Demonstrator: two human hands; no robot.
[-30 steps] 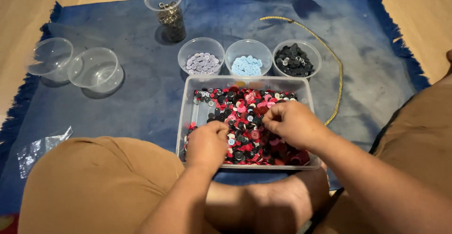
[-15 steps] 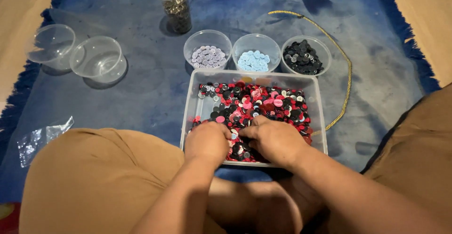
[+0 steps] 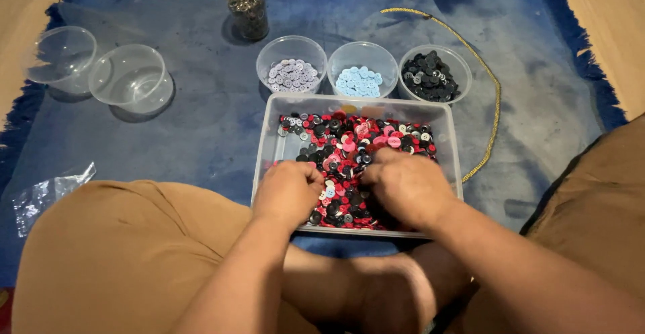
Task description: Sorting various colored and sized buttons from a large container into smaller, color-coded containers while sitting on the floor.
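Observation:
A clear rectangular plastic tray (image 3: 356, 101) sits on the blue cloth in front of me. It holds a heap of mixed buttons (image 3: 349, 139) in red, pink, black and white. My left hand (image 3: 289, 189) rests knuckles-up on the near left part of the heap, fingers curled down into the buttons. My right hand (image 3: 406, 186) lies beside it on the near right part, its fingertips buried in the heap. The two hands almost touch. Whatever the fingers hold is hidden.
Behind the tray stand three small clear bowls: lilac buttons (image 3: 292, 75), light blue buttons (image 3: 363, 80), black buttons (image 3: 431, 77). Two empty clear bowls (image 3: 131, 78) sit at the left. A cup of dark metal pieces (image 3: 247, 8) stands at the back. A gold cord (image 3: 495, 99) curves at right, a plastic bag (image 3: 47, 193) lies at left.
My right hand has come down from the middle of the tray to its near edge, next to the left hand. The view has tilted slightly towards me.

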